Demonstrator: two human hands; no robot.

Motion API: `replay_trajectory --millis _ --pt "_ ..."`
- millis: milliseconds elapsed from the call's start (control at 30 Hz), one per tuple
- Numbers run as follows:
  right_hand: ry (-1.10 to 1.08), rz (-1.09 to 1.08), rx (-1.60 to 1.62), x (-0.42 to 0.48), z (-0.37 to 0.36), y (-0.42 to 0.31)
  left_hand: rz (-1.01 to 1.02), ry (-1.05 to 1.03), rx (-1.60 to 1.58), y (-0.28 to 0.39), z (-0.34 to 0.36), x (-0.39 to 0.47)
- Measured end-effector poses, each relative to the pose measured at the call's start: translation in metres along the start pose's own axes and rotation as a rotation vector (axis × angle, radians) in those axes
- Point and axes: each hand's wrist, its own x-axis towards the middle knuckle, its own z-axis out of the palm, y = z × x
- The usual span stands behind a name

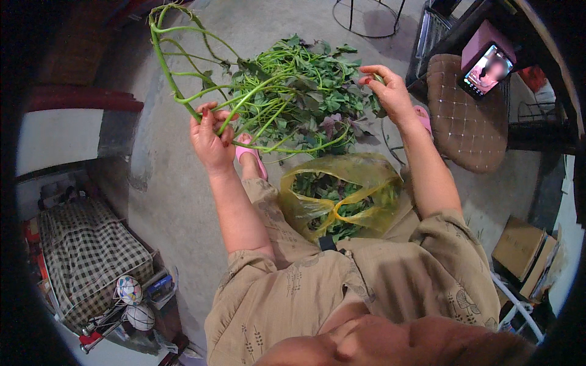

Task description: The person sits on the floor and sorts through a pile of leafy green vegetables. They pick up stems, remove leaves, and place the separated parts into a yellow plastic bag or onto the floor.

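Observation:
My left hand (214, 132) is closed around a long green leafy vine (165, 68), whose side stems arch up and to the right. My right hand (383, 89) is raised at the right of the leaf pile, thumb and fingers pinched on a small piece of greenery (377, 107). Between the hands, a heap of leafy green stems (316, 78) lies on the concrete floor. A yellow translucent plastic bag (339, 164) rests in my lap, its mouth partly open and dark green leaves (329, 187) visible inside.
At the right stand a brown quilted seat (467, 123) and a phone (488, 71) leaning on a pink box (487, 39). Cardboard boxes (517, 247) are at the lower right. A checkered cloth (91, 256) covers something at the lower left. A wire stand (366, 34) is beyond the heap.

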Motion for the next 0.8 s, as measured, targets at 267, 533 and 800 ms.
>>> replay_trajectory --millis 267,533,800 --pt "-0.198 -0.443 -0.250 -0.013 0.026 -0.038 -0.189 -0.174 -0.024 -0.014 0.029 -0.012" --pt "-0.555 -0.368 -0.501 -0.020 0.040 -0.018 -0.276 -0.290 0.042 -0.028 0.043 -0.019" --pt "-0.569 -0.121 -0.278 -0.014 -0.001 -0.027 -0.251 -0.148 0.101 -0.021 0.025 -0.008"
